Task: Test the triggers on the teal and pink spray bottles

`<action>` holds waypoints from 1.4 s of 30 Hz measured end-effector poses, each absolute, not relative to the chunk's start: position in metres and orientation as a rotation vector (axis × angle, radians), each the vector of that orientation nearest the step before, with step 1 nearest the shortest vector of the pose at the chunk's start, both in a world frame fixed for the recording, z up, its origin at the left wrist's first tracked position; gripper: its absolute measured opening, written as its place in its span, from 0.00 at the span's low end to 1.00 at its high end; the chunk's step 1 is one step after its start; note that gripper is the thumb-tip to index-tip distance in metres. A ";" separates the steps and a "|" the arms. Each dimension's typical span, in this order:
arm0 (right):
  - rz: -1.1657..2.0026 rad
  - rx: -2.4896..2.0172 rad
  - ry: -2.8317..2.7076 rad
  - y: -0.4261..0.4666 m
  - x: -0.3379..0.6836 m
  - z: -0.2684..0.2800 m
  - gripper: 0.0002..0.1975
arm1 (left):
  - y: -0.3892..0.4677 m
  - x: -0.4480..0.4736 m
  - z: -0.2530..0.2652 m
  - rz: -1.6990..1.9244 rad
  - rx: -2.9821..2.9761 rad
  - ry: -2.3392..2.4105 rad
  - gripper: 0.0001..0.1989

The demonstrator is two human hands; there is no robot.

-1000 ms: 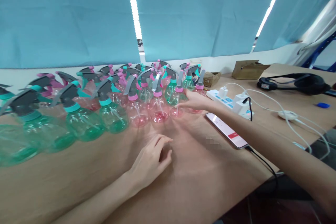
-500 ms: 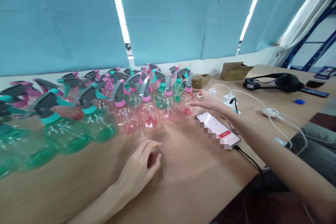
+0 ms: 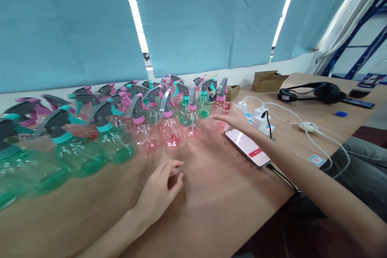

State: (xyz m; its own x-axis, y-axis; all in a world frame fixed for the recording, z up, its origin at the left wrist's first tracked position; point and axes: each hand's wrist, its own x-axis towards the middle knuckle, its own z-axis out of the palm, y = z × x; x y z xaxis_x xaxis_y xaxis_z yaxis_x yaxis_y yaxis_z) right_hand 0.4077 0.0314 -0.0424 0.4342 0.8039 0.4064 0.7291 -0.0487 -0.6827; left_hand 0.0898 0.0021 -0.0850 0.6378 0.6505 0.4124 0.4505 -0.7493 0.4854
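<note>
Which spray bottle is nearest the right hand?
The rightmost transparent pink plastic spray bottle: the right hand is at its body, while all the other bottles stand farther left.

A brown tabletop (image 3: 205, 209) bears clustered green spray bottles (image 3: 80, 155) and pink spray bottles (image 3: 172, 133) towards the left; a lit phone (image 3: 244, 145) lies right of centre; beyond it sit a power strip (image 3: 249, 117), a cardboard box (image 3: 267, 82) and a black headset (image 3: 326, 92).

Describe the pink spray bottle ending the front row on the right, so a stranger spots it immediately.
Find the brown table below the blue backdrop, then the crowd of spray bottles on it. Follow the front row rightward, toward the white power strip, to its last, a pink spray bottle with a pink collar. Unlike its neighbours, it is partly covered by the right grip.
</note>
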 end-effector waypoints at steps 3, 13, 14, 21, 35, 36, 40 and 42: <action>0.073 -1.777 -1.334 -0.001 0.390 -0.033 0.35 | 0.001 0.088 -0.082 0.816 2.401 0.904 0.07; 0.539 -1.282 -1.719 -0.064 0.269 -0.048 0.33 | -0.001 0.087 -0.043 1.073 2.220 0.823 0.25; 0.525 -1.263 -1.722 -0.062 0.260 -0.052 0.34 | -0.001 0.087 -0.037 1.090 2.214 0.827 0.26; 0.367 -1.300 -1.765 -0.052 0.203 -0.073 0.39 | 0.003 0.077 -0.003 1.166 2.109 0.897 0.21; 0.536 -1.223 -2.194 -0.005 0.273 -0.048 0.12 | 0.009 0.062 -0.008 1.119 1.962 0.751 0.14; 0.492 -1.244 -2.158 -0.003 0.276 -0.051 0.12 | 0.009 0.061 -0.008 1.099 1.954 0.756 0.13; 0.338 -1.207 -2.248 0.002 0.261 -0.072 0.11 | 0.010 0.061 -0.009 1.123 1.968 0.744 0.10; 0.313 -1.199 -2.311 0.003 0.249 -0.083 0.13 | 0.010 0.060 -0.008 1.142 1.982 0.719 0.09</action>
State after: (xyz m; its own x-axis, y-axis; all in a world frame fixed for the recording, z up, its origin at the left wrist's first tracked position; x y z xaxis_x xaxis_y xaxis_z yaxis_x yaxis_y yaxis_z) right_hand 0.2486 0.0035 -0.0826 -0.4778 0.8120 0.3352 0.6934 0.5829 -0.4236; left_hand 0.0600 0.0102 -0.0084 0.4502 0.7526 0.4806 0.1074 -0.5799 0.8075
